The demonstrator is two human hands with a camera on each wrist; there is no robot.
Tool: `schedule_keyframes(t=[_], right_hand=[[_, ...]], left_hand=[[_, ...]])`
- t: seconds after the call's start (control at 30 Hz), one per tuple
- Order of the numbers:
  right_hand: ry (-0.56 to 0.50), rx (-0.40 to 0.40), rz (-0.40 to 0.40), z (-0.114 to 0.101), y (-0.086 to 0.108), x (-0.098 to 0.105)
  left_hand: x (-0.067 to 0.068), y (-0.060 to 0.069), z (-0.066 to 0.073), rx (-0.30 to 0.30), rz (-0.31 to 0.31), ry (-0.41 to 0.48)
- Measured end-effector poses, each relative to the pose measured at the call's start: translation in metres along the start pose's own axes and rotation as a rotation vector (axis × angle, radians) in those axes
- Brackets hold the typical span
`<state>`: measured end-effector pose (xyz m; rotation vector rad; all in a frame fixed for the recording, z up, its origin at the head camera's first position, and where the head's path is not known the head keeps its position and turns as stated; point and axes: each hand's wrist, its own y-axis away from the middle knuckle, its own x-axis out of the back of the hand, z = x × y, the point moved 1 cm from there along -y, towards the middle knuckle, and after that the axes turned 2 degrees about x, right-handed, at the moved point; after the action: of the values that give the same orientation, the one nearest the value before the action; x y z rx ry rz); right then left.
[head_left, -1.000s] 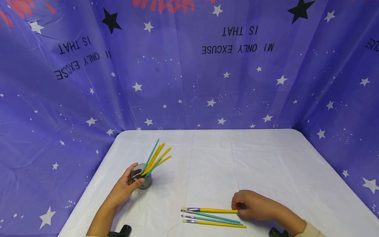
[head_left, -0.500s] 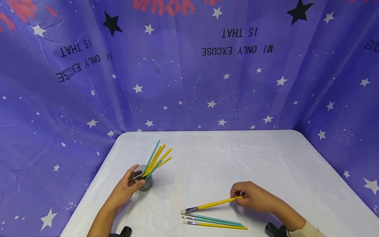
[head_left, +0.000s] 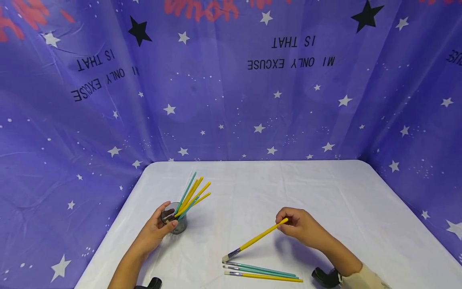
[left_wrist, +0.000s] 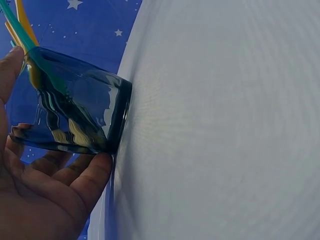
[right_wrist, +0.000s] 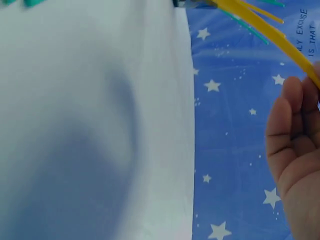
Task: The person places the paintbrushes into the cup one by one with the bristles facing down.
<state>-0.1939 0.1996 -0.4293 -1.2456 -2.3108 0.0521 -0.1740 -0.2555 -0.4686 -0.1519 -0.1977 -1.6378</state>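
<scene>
A dark glass cup (head_left: 180, 225) stands at the table's left, with several yellow and teal brushes leaning right in it. My left hand (head_left: 153, 235) grips the cup around its side; in the left wrist view the hand (left_wrist: 55, 190) curls round the glass (left_wrist: 75, 110), bristles down inside. My right hand (head_left: 304, 228) pinches a yellow brush (head_left: 258, 237) near its handle end, tilted, with its bristles low at the left. In the right wrist view the hand (right_wrist: 300, 150) is at the right edge, beside the yellow handle (right_wrist: 275, 35).
Two teal brushes (head_left: 267, 270) and a yellow brush (head_left: 270, 277) lie side by side near the front edge of the white table (head_left: 288, 184). A purple curtain with stars (head_left: 231, 88) hangs behind and at both sides.
My right hand has picked up the end of the yellow brush from the table and raised it, moving farther from the front edge. The left hand still holds the cup in place.
</scene>
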Motion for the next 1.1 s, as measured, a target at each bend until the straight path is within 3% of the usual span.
schedule_keyframes(t=[0.27,0.67,1.1], right_hand=[[-0.105,-0.037,0.108,-0.005,-0.014,-0.009],[-0.189,0.032,0.318,-0.016,-0.050,-0.023],[-0.326,0.082,0.418,-0.034,-0.098,-0.050]], left_hand=[[0.000,0.000,0.000,0.000,0.000,0.003],[0.000,0.000,0.000,-0.005,-0.006,-0.001],[-0.001,0.000,-0.001,-0.001,0.006,0.009]])
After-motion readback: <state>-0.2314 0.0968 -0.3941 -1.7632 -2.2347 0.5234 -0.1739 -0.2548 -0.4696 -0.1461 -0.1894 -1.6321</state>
